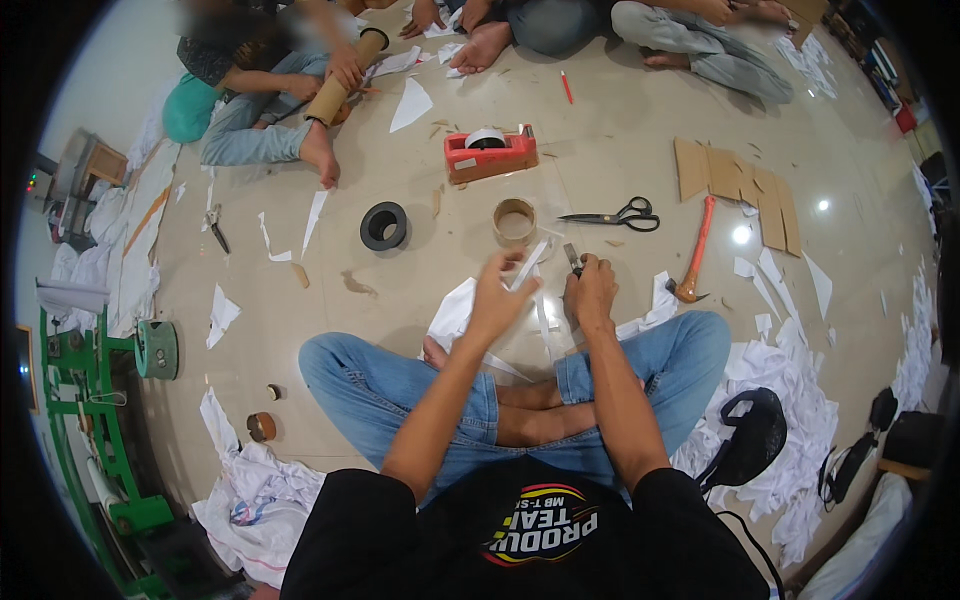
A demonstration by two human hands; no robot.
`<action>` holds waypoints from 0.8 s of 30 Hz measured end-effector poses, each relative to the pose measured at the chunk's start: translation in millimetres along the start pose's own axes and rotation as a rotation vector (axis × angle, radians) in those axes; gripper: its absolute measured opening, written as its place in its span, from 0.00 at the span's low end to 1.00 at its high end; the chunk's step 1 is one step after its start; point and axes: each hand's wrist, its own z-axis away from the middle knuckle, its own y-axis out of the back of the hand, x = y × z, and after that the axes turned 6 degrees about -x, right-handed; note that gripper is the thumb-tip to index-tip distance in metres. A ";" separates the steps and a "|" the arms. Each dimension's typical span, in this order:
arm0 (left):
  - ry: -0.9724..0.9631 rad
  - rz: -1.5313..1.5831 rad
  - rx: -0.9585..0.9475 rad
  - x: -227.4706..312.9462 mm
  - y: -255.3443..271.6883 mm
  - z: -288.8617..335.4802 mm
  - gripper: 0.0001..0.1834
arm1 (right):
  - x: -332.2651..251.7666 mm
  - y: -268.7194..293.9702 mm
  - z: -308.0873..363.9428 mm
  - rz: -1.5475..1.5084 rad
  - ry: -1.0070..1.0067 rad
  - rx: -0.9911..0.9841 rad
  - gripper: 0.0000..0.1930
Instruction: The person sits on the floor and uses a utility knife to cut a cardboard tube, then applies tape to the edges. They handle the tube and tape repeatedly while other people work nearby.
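I sit cross-legged on the tiled floor. My left hand (498, 300) has its thumb and fingers apart beside a narrow white paper strip (541, 312); no firm grip on it shows. My right hand (592, 292) is closed around what looks like a utility knife (573, 260), its grey metal end pointing away from me. Just beyond my hands stands a brown tape roll (514, 222). Black-handled scissors (620, 216) lie to its right, and a black ring-shaped roll (384, 227) lies to its left. White paper (452, 312) rests partly beneath my left arm.
A red tape dispenser (490, 154) stands farther off. At the right lie a red-handled hatchet (694, 250) and cardboard pieces (735, 180). White scraps (780, 390) heap by my right knee. Green machinery (95, 420) stands left. Across from me, a person holds a cardboard tube (345, 80).
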 end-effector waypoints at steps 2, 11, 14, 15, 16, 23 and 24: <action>-0.062 -0.211 0.156 -40.1 14.1 -26.6 0.40 | -11.0 10.3 4.1 -0.036 -0.001 -0.049 0.20; 0.057 -0.560 0.260 -42.5 -9.6 -91.0 0.68 | -0.3 9.6 -1.4 -0.248 0.095 0.018 0.19; 0.093 -0.511 0.253 -61.5 -7.8 -98.5 0.71 | -10.6 15.1 1.9 -0.371 0.040 -0.034 0.19; 0.091 -0.491 0.245 -64.7 -5.9 -100.5 0.71 | -10.0 14.7 2.7 -0.384 0.051 -0.038 0.19; 0.067 -0.477 0.244 -68.0 -4.9 -101.3 0.71 | -9.2 14.4 4.6 -0.397 0.062 -0.042 0.20; -0.028 -0.471 0.139 -81.0 14.0 -97.4 0.73 | -8.7 11.1 4.2 -0.471 0.019 -0.054 0.19; -0.053 -0.477 0.134 -80.6 15.3 -95.8 0.74 | -9.5 10.5 5.0 -0.467 0.033 -0.043 0.19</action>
